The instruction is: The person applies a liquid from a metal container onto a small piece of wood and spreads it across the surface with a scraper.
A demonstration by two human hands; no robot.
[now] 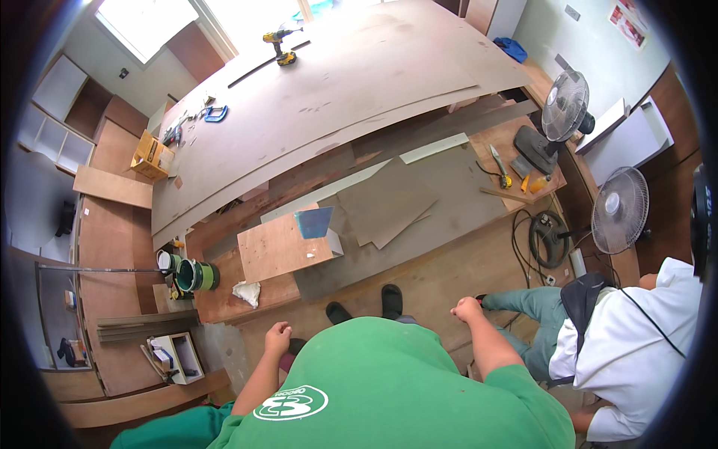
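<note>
My left hand (278,338) hangs beside my body with its fingers curled, and nothing shows in it. On my other side, my right hand (467,308) is held as a loose fist, also with nothing visible in it. Neither touches the low work surface ahead. A wooden box-like piece (280,247) stands there, with a blue flat sheet (314,222) on top of it. A crumpled white cloth (246,293) lies nearest my left hand, by a dark green bucket (198,275). Thin grey-brown boards (385,198) lie stacked beyond my feet.
A large panel (344,75) spans the far side, bearing a yellow cordless drill (280,46) and a blue clamp (216,114). Two fans (566,105) stand at right, near a coiled cable (521,243). A person in white (628,329) is close on my right.
</note>
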